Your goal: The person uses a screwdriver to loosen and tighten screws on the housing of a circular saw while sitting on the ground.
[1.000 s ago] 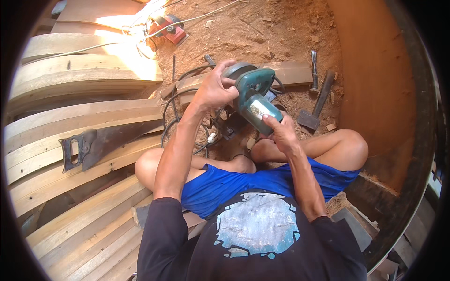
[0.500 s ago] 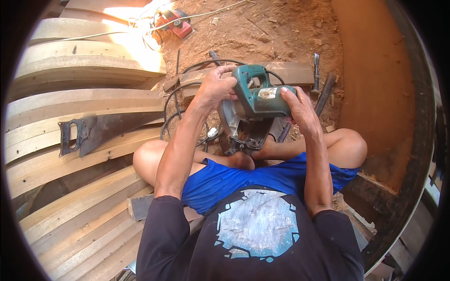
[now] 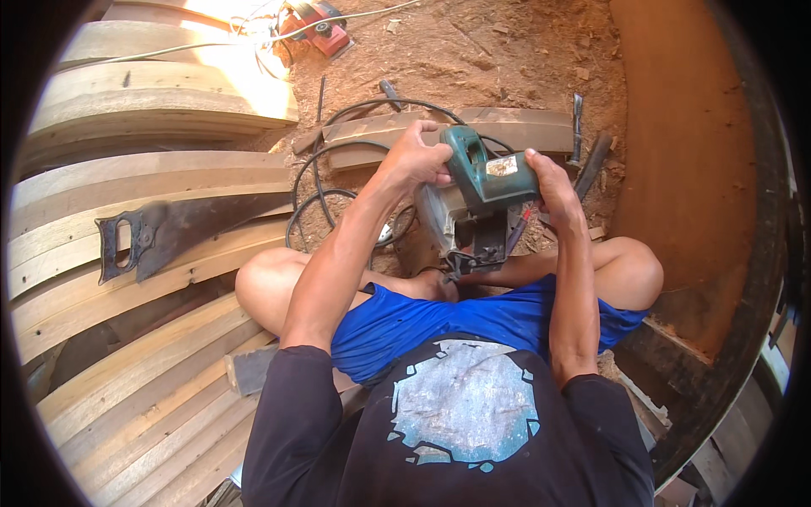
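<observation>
A green circular saw (image 3: 503, 183) is held up above my crossed shins, its handle loop toward the far side and its metal base and guard hanging toward my feet. My left hand (image 3: 420, 159) has its fingers curled at the saw's left side, beside the handle and guard. At the other end, my right hand (image 3: 553, 188) grips the motor housing, thumb on top. A black power cord (image 3: 296, 182) loops over the ground to the left of the saw. The blade itself is not clearly visible.
Curved wooden planks (image 3: 160, 89) are stacked along the left, with a handsaw (image 3: 190, 228) lying on them. A red power tool (image 3: 319, 29) rests at the far side. Beyond the circular saw lie short boards (image 3: 524, 128) and a chisel (image 3: 577, 127). A brown panel (image 3: 684, 152) stands on the right.
Both hands have shifted the circular saw a little to the right and slightly nearer, turning it somewhat. My grip on it looks the same.
</observation>
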A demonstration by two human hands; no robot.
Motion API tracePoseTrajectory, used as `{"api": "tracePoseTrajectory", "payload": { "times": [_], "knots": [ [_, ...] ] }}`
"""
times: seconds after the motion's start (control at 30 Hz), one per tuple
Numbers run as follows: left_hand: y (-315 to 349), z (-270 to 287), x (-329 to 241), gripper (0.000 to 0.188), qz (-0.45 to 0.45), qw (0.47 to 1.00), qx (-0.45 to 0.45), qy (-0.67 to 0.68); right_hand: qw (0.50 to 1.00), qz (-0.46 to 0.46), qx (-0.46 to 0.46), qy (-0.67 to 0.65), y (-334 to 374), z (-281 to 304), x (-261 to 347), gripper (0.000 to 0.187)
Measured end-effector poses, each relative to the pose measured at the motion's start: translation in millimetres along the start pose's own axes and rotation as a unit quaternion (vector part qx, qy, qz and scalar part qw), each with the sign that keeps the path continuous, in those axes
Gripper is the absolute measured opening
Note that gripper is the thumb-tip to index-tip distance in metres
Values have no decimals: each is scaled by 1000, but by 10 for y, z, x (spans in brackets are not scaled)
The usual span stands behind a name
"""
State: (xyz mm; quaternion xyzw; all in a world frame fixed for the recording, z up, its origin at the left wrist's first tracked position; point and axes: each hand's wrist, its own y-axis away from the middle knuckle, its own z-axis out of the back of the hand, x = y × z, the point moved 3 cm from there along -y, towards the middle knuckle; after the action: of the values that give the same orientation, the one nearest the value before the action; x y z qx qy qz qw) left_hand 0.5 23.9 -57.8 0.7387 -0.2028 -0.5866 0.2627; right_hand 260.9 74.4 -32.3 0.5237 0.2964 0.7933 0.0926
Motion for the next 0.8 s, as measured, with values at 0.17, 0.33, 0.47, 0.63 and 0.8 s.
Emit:
{"api": "tracePoseTrajectory", "payload": {
  "times": [0.17,0.33,0.47,0.63,0.8],
  "knots": [
    [-95,-133,-210,63,-2,1000,3,-20,996,-73,-36,-22,-218,103,71,52],
    [-276,-162,-275,59,-35,999,-34,-10,995,-90,-38,-23,-372,167,126,57],
    [-398,-125,-307,51,-44,998,-41,-24,995,-90,-42,-1,-417,169,190,60],
    [-477,-81,-286,42,-42,999,-26,-18,994,-103,-48,10,-473,169,249,62],
    [-485,-81,-296,40,-38,999,-14,-17,994,-93,-40,30,-477,171,266,64]
  ]
}}
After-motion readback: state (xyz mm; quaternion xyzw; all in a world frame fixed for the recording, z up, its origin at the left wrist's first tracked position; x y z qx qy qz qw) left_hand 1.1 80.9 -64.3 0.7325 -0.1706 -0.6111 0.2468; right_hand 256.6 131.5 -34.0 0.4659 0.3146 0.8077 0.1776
